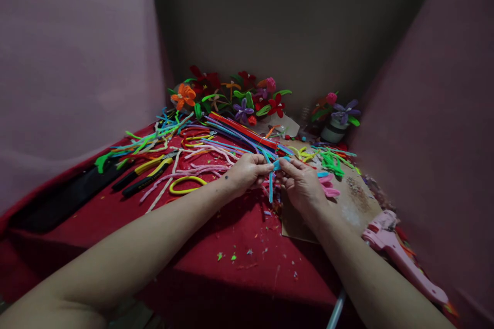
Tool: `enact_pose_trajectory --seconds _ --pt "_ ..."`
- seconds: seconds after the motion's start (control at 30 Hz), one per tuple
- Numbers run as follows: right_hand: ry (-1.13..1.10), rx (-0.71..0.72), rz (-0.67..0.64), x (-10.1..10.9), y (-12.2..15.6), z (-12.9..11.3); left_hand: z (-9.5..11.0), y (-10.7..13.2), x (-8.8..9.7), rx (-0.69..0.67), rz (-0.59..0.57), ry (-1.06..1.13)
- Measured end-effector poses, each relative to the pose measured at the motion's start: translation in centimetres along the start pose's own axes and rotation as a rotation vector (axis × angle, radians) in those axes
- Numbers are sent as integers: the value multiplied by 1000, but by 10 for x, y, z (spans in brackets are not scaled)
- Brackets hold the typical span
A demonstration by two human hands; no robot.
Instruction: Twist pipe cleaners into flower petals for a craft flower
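Between my two hands is a light blue pipe cleaner (270, 185), bent into a small loop at the top with a straight end hanging down. My left hand (250, 169) pinches it from the left, fingers curled. From the other side my right hand (303, 182) grips the looped part between thumb and fingertips. Just behind the hands lies a bundle of red, blue and purple pipe cleaners (243, 132). Pink looped pipe cleaners (329, 186) rest beside my right hand, on a piece of cardboard (301, 223).
Yellow-and-black pliers (148, 172), yellow-handled scissors (188, 185) and loose pipe cleaners spread across the red cloth (216, 247) at left. A pink glue gun (405, 257) lies at right. Pipe-cleaner flowers (243, 110) stand along the back, with a small pot (334, 129) of them at right.
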State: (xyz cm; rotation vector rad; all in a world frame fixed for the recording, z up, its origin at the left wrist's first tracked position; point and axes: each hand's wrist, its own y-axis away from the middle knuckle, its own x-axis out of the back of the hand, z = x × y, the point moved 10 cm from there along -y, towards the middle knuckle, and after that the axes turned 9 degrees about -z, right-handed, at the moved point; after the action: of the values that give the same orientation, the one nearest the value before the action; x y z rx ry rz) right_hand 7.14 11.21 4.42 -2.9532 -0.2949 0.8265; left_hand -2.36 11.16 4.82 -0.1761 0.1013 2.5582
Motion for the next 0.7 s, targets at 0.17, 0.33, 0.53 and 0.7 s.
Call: enact_pose_trajectory --seconds 0.17,0.33,0.53,0.7 --pt "-21 -23 -4 -1 1 1 -1 -2 -1 -6 -31 13" --pt "14 -38 -9 -2 0 3 5 1 1 -22 26 -63" --pt "50 -65 -4 -5 2 3 14 4 -3 -56 6 -162" --pt "30 -21 -34 -11 3 -3 15 4 -2 -58 -10 -158"
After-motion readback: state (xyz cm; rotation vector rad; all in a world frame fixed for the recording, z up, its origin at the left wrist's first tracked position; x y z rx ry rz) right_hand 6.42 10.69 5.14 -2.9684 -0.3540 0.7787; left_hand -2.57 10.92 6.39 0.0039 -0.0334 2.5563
